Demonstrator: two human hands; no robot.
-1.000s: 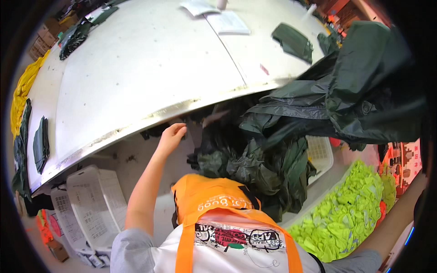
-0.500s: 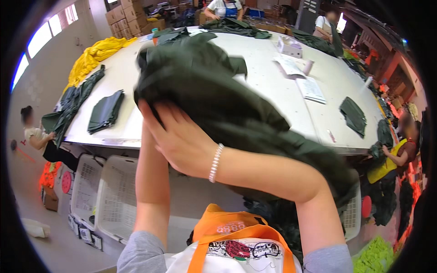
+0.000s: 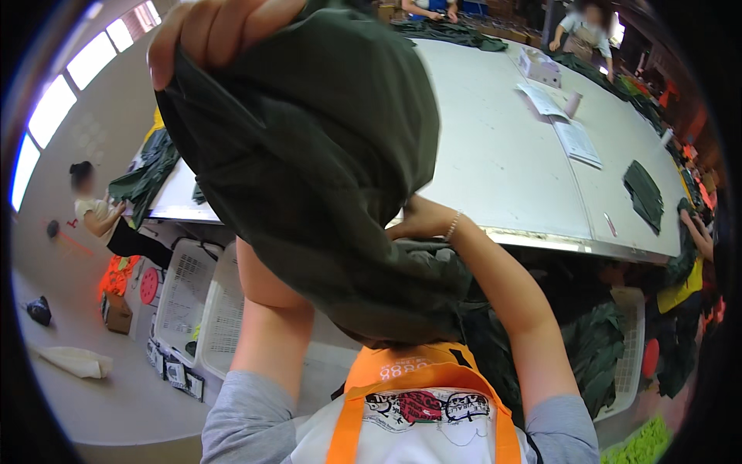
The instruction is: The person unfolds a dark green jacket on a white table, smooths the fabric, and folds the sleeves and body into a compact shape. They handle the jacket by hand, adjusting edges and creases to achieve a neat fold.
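Observation:
A large dark green garment (image 3: 309,139) hangs in front of me, lifted over the near side of the table and drooping toward my chest. My left hand (image 3: 220,35) grips its upper left edge, fingers folded over the cloth, the thumb hidden. Lower down, by the table's front edge, my right hand (image 3: 425,219) is closed on the garment's right side. Its fingertips are partly hidden behind the cloth. Folds cover much of the table's left half. I wear an orange apron (image 3: 406,370).
The white table (image 3: 495,131) bears papers (image 3: 578,143), a small box (image 3: 539,68) and a folded dark green piece (image 3: 643,195). White plastic baskets (image 3: 185,282) stand below left; another basket (image 3: 630,348) is at right beside dark green cloth (image 3: 591,348). Several people work around the table.
My hands, crossed close together before, are now apart. The left has risen with the garment's edge; the right has moved rightward. The garment is now spread up in front of me.

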